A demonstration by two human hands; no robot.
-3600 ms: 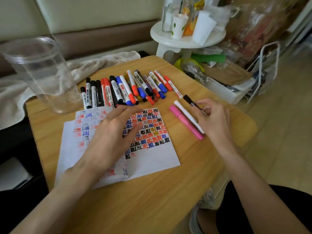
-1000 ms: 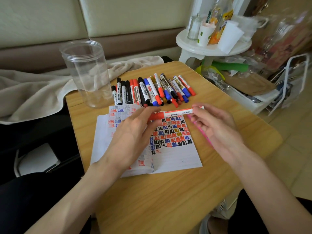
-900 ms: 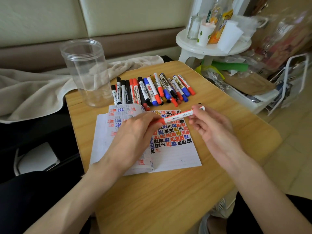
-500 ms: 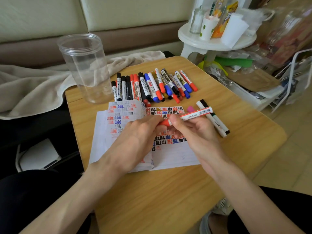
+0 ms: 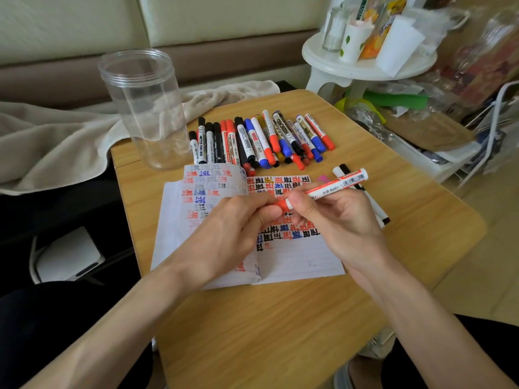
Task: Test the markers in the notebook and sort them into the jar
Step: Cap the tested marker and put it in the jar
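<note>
We held one red marker (image 5: 334, 186) just above the open notebook (image 5: 297, 261), and its cap (image 5: 281, 205) was on. Our left hand (image 5: 233, 220) pinched the cap between thumb and fingers (image 5: 269, 213). The fingers of our right hand (image 5: 339, 220) were curled round the white barrel. We judged this to be the uncapping, the first step of testing this marker, with no stroke from it on the page yet.

The notebook lay in the middle of the surface (image 5: 266, 332). Rows of red, blue, black and a few yellow marks covered the upper part of its right page, and its lower lines were blank. The folded left page bore fainter marks. So a good deal of writing was there, though we could not tell which markers had made it.

The sorting looked unstarted. The jar (image 5: 143, 108) stood upright at the far left corner of the surface, and we saw nothing inside it. The row of markers (image 5: 261, 138) lay side by side beyond the notebook, its near ends touching the notebook's far edge. Two more white-barrelled markers (image 5: 379, 210) and a pink one (image 5: 322, 178) lay just right of the notebook, partly hidden by our right hand. By our reckoning nearly all of the task remained: this marker to test, then every marker to go into the jar.
</note>
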